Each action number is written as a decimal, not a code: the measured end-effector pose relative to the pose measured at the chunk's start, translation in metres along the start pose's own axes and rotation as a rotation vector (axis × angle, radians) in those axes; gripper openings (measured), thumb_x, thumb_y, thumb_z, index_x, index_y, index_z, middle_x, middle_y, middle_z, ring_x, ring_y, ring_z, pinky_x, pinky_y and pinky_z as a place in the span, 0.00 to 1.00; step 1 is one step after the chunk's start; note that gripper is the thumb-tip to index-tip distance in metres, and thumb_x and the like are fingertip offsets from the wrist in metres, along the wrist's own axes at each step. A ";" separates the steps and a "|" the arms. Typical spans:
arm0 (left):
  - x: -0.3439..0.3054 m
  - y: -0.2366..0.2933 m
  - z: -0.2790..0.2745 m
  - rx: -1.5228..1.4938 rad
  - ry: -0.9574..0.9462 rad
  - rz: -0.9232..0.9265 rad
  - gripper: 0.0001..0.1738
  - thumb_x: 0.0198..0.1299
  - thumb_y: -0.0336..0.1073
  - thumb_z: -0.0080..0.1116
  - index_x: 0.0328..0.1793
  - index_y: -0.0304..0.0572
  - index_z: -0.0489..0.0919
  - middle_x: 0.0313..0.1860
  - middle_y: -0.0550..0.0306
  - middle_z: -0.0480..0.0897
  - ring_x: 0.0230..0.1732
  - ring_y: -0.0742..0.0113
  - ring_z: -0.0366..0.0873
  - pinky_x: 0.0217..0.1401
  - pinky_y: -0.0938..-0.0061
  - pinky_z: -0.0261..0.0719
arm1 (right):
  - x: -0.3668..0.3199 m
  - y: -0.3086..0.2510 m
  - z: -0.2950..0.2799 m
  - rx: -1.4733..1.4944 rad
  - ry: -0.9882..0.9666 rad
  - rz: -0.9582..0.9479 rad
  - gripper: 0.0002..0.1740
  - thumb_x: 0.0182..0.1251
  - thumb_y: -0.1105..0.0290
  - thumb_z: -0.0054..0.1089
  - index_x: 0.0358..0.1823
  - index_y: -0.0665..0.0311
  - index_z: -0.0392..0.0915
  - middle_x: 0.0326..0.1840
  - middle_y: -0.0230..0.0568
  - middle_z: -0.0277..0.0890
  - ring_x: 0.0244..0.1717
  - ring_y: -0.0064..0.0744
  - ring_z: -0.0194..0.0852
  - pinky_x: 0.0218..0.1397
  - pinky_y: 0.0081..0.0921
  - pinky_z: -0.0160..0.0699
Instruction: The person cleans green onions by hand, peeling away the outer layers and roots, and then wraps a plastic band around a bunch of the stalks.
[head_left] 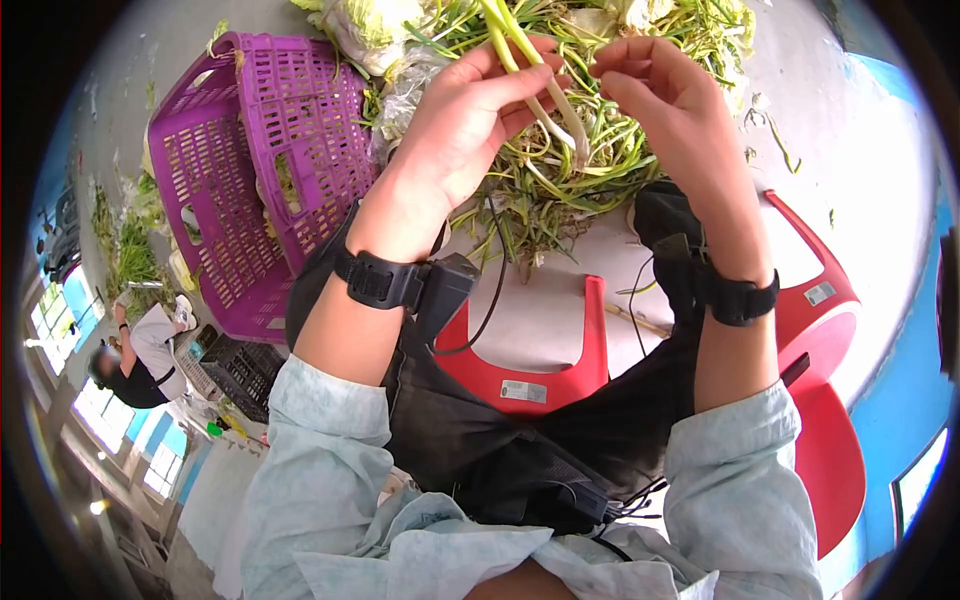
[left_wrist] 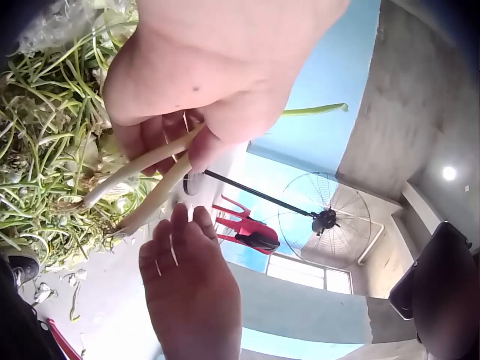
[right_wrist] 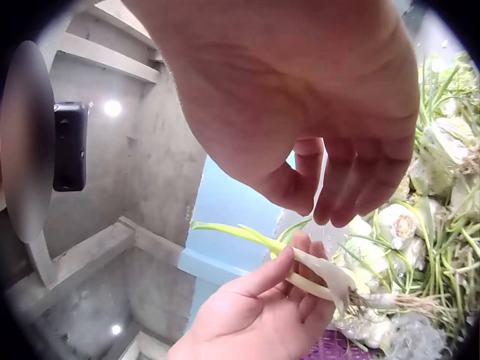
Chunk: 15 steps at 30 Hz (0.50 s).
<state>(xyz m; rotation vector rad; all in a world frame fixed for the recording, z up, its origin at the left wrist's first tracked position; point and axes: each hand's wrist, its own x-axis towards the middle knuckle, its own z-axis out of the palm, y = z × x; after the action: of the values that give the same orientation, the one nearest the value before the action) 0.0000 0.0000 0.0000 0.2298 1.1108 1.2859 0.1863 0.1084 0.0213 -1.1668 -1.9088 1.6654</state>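
Two pale-stemmed scallions (head_left: 578,145) are pinched between the thumb and fingers of my left hand (head_left: 455,130). Their white root ends point down toward me, and the green tops run up past the fingers. In the left wrist view, small roots show at the tips of the stems (left_wrist: 150,206). My right hand (head_left: 690,130) hovers just to the right of them, apart from the stems, its fingers loosely bent with nothing visible between them. Below both hands spreads a heap of green leaves and stalks (head_left: 600,170).
A purple plastic crate (head_left: 310,130) stands tipped at the left. Cabbage heads (head_left: 370,30) and clear plastic (head_left: 405,90) lie behind it. Red stools (head_left: 595,330) are near my legs. Farther left, another person (head_left: 155,355) sits by a black crate (head_left: 245,370).
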 end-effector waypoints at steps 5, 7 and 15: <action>0.003 0.006 -0.001 -0.063 0.105 0.082 0.21 0.73 0.31 0.63 0.70 0.38 0.76 0.60 0.54 0.82 0.63 0.60 0.83 0.68 0.66 0.81 | -0.001 0.001 0.004 -0.015 -0.078 0.047 0.16 0.70 0.68 0.63 0.55 0.67 0.83 0.47 0.40 0.88 0.46 0.26 0.85 0.51 0.24 0.83; 0.001 0.007 -0.003 -0.072 0.111 0.094 0.20 0.73 0.31 0.63 0.68 0.38 0.77 0.59 0.54 0.82 0.64 0.60 0.82 0.69 0.66 0.80 | -0.001 -0.002 0.008 -0.021 -0.114 0.054 0.16 0.70 0.68 0.64 0.55 0.68 0.83 0.47 0.41 0.88 0.46 0.26 0.86 0.51 0.24 0.83; 0.001 0.008 -0.005 -0.083 0.149 0.110 0.20 0.72 0.30 0.64 0.68 0.38 0.76 0.60 0.54 0.81 0.64 0.60 0.82 0.70 0.65 0.78 | 0.002 -0.003 0.016 -0.014 -0.137 0.050 0.16 0.69 0.69 0.67 0.54 0.69 0.83 0.42 0.41 0.89 0.43 0.27 0.87 0.49 0.25 0.84</action>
<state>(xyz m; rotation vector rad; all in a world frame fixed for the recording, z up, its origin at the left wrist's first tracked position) -0.0092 0.0009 0.0024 0.1364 1.1811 1.4627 0.1723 0.1000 0.0192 -1.1405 -1.9913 1.8038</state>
